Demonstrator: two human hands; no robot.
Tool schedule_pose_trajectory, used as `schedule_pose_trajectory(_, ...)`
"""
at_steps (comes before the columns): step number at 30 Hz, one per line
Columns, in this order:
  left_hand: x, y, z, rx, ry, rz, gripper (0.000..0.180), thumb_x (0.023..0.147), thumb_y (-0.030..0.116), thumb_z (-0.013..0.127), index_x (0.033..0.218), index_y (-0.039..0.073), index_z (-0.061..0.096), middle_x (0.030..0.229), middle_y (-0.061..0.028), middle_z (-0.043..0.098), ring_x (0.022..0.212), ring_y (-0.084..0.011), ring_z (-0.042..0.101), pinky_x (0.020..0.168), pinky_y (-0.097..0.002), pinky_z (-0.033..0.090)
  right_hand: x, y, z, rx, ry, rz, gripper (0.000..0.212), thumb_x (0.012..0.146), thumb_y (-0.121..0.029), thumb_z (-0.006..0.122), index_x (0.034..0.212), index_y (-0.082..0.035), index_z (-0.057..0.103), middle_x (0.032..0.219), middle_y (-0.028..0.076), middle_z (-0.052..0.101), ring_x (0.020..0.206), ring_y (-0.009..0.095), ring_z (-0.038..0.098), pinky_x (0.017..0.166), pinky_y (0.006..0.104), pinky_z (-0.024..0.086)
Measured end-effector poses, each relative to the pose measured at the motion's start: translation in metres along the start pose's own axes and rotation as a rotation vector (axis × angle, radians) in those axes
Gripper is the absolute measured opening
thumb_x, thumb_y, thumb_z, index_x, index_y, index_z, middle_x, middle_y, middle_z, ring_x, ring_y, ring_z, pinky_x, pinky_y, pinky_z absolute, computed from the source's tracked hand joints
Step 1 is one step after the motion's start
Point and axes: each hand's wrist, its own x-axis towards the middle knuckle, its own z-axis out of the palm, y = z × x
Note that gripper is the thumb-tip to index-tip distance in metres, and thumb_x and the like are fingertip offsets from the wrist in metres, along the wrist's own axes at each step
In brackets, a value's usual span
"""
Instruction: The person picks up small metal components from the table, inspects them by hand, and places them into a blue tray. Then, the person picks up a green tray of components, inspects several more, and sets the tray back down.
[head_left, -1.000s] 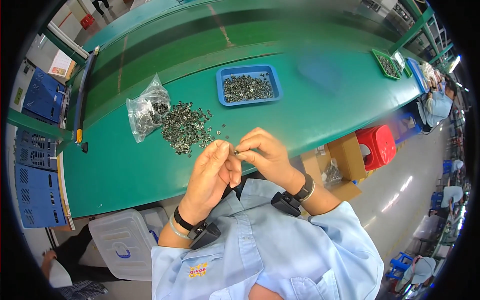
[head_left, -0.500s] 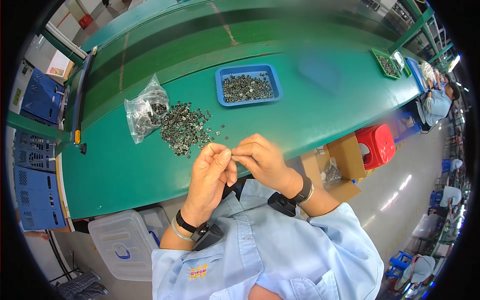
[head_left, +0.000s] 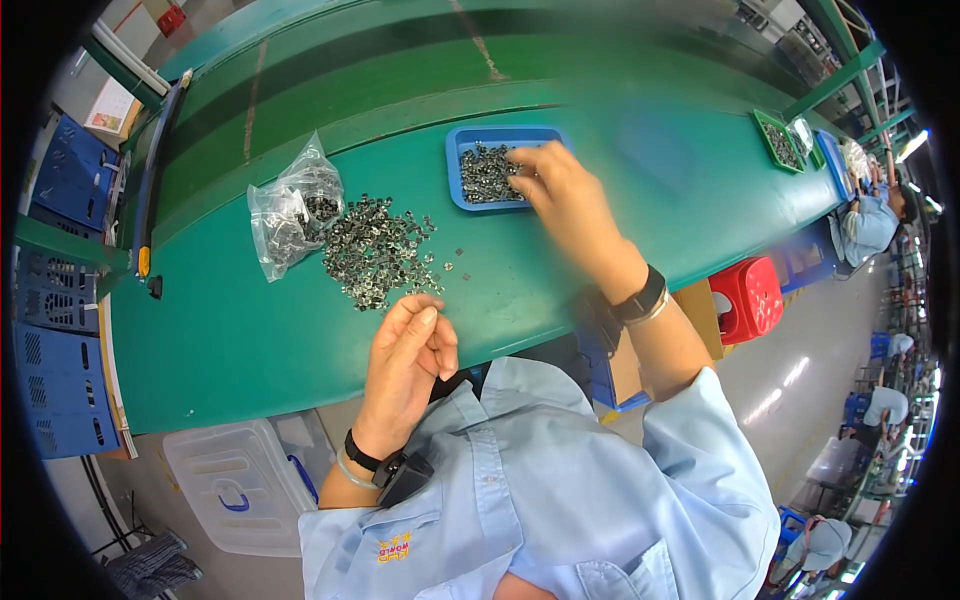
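Your left hand (head_left: 410,350) hung nearest you, just off the near edge of the green surface (head_left: 250,340), fingers curled loosely toward the thumb. Whether that grip pinched a small part could not be told; nothing showed between the fingertips.

From that hand, the loose heap of small metal parts (head_left: 378,258) lay at about 12 o'clock, near but apart, spread with no clear long axis. A few strays sat on the heap's right fringe. The left hand was plainly the nearer one to this heap. At 10 o'clock from the heap, touching its edge, lay a clear plastic bag (head_left: 290,215) with more parts inside.

Your right hand (head_left: 565,190) was stretched well forward, at roughly 1 o'clock from the left hand, over the right end of the blue tray (head_left: 470,140). The tray's long axis ran left to right, and it held a layer of the same metal parts. The fingers pointed left and down into the tray, touching or just above the parts there. The hand was blurred, so its grip, open or closed, could not be told.

Farther off at 2 o'clock a green tray (head_left: 780,140) sat on the same surface.
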Motion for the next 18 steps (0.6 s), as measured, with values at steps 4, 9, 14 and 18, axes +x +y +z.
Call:
schedule_pose_trajectory(4,0.003,0.001,-0.007,-0.049,-0.049,-0.030,0.015,0.098,0.016,0.048,0.106,0.004,0.050,0.077,-0.0064,0.059,0.058,-0.0121,0.053,0.049,-0.0239,0.042,-0.020,-0.017,0.011,-0.006,-0.262,-0.088,0.022,0.081,-0.010,0.067,0.102,-0.005,0.062,0.089,0.009,0.058,0.079,0.028,0.061,0.068,0.0355,0.050)
schedule_pose_trajectory(9,0.005,0.004,-0.009,-0.070,-0.054,-0.072,0.015,0.097,0.016,0.050,0.106,0.004,0.050,0.076,-0.0061,0.058,0.058,-0.0121,0.054,0.050,-0.0239,0.043,-0.026,-0.028,0.030,0.002,-0.403,-0.137,0.017,0.080,-0.010,0.066,0.097,-0.006,0.064,0.085,0.009,0.056,0.077,0.028,0.060,0.066,0.0381,0.050)
schedule_pose_trajectory(14,0.005,0.004,-0.012,-0.121,-0.070,-0.108,0.016,0.097,0.017,0.050,0.107,0.005,0.051,0.076,-0.0048,0.058,0.058,-0.0112,0.054,0.050,-0.0236,0.043,-0.018,-0.036,0.025,0.028,-0.302,-0.179,0.010,0.078,-0.009,0.067,0.087,-0.006,0.063,0.081,0.008,0.057,0.074,0.028,0.060,0.063,0.0373,0.050)
schedule_pose_trajectory(18,0.002,0.005,-0.007,0.034,-0.019,-0.035,0.018,0.098,0.021,0.050,0.107,0.006,0.052,0.078,-0.0030,0.059,0.058,-0.0090,0.054,0.049,-0.0220,0.042,-0.021,-0.070,0.014,0.127,-0.310,-0.204,0.011,0.076,-0.008,0.069,0.084,-0.006,0.062,0.079,0.008,0.058,0.071,0.028,0.060,0.061,0.0363,0.049)
